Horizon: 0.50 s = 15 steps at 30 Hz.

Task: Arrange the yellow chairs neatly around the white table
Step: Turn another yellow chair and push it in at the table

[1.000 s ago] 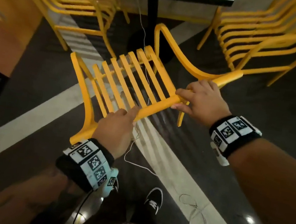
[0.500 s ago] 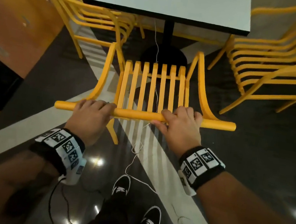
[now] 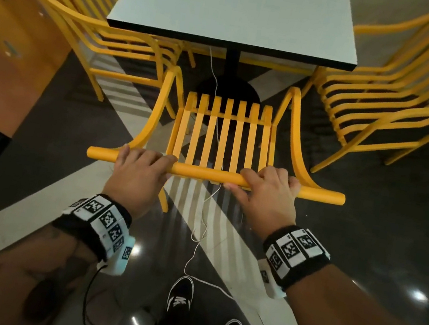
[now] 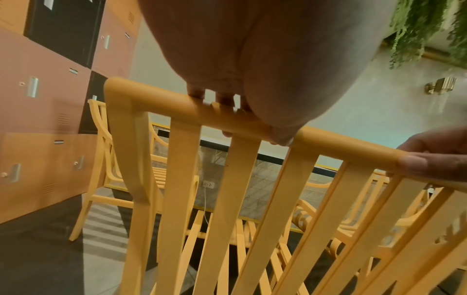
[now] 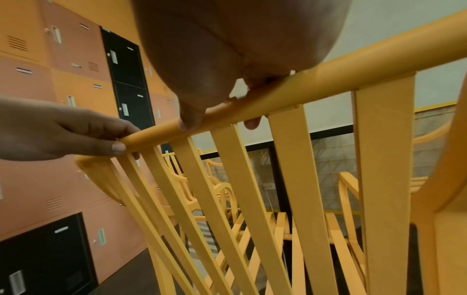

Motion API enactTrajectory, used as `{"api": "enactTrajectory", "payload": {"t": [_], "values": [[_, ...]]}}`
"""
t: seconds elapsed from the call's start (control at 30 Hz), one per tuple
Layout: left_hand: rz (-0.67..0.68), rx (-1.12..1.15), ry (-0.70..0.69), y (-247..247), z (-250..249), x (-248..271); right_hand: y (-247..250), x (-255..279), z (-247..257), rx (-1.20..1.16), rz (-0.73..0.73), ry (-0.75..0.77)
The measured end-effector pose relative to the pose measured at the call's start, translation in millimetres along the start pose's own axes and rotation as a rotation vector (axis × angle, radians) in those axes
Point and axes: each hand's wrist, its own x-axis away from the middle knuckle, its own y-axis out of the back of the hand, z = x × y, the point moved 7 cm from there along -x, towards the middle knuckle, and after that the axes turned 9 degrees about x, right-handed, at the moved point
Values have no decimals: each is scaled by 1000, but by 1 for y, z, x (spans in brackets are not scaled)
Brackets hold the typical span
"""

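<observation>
My left hand [image 3: 136,175] and right hand [image 3: 268,196] each curl their fingers over the top rail [image 3: 206,173] of the slatted yellow chair [image 3: 224,136], which stands facing the near edge of the white bench [image 3: 231,10], flanked by two more yellow chairs [image 3: 71,13] beside that bench.

Dim warm light, lamp glare on the glossy floor [image 3: 363,242], edges bowed, wrist views blurred.
</observation>
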Motion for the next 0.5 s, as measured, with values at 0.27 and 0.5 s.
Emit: {"api": "enactTrajectory", "payload": {"t": [0.27,0.5], "values": [[-17,52,-23,-3,10,-12,1,-7,5,14,-11,-55],[-48,55,-19,-1,15,-16,-1,-1,-8,40,11,-177]]}}
